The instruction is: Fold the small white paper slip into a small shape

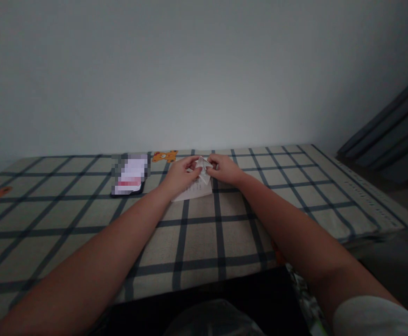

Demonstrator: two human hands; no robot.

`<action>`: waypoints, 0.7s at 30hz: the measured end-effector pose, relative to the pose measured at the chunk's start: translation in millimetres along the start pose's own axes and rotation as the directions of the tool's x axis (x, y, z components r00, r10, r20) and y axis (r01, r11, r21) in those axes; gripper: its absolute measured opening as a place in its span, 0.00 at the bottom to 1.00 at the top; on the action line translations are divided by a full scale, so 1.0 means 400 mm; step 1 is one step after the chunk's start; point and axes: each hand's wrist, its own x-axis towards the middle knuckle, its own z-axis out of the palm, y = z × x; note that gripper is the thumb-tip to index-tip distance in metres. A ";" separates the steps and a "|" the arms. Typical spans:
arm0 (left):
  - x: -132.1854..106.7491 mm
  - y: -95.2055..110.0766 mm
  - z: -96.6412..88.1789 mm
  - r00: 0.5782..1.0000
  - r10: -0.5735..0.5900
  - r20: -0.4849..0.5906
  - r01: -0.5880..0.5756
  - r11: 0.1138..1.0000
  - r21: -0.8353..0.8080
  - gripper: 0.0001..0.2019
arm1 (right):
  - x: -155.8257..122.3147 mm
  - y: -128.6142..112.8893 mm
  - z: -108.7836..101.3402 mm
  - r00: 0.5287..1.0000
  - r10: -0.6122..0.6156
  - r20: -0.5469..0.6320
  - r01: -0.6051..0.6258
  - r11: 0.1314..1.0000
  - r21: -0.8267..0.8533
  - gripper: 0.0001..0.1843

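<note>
Both my hands meet far out over the table. My left hand (pixel 181 173) and my right hand (pixel 225 169) pinch a small folded piece of white paper (pixel 204 169) between their fingertips, one from each side. Under them a flat white sheet of paper (pixel 194 191) lies on the checked tablecloth (pixel 197 233). The fingers of both hands are curled closed on the folded paper, which is partly hidden by them.
A phone (pixel 129 175) with a lit screen lies to the left of my hands. Orange cartoon prints (pixel 164 156) mark the cloth near the far edge and at the far left. A pale wall stands behind the table. A dark curtain (pixel 389 140) hangs at the right.
</note>
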 end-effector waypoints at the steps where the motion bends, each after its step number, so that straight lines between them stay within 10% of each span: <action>1: 0.000 0.001 0.001 1.000 -0.002 0.001 0.002 1.000 0.006 0.21 | 0.000 -0.003 0.000 1.000 -0.001 -0.001 0.001 1.000 -0.005 0.05; 13: 0.003 -0.004 0.005 0.997 -0.068 0.045 0.075 0.985 -0.155 0.23 | 0.008 -0.012 0.014 0.986 0.147 0.076 -0.165 0.916 0.366 0.07; 21: -0.004 0.011 0.007 0.998 -0.046 0.033 0.048 0.995 -0.089 0.22 | 0.014 -0.001 0.023 0.973 0.201 0.115 -0.228 0.919 0.321 0.07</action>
